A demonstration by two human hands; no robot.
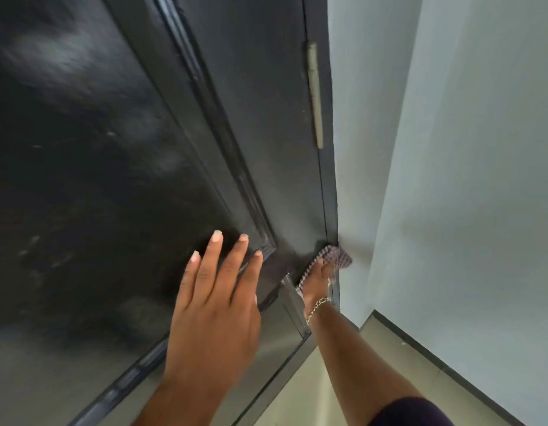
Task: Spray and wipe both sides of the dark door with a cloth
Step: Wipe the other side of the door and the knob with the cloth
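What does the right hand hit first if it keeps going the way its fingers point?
Likely the pale wall at the door's hinge edge. The right hand, pressing the checked cloth low on the dark door, points into that corner, with cloth leading. Depth there is unclear.

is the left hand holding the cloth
No, the left hand lies flat and empty on the door; the right hand presses the cloth.
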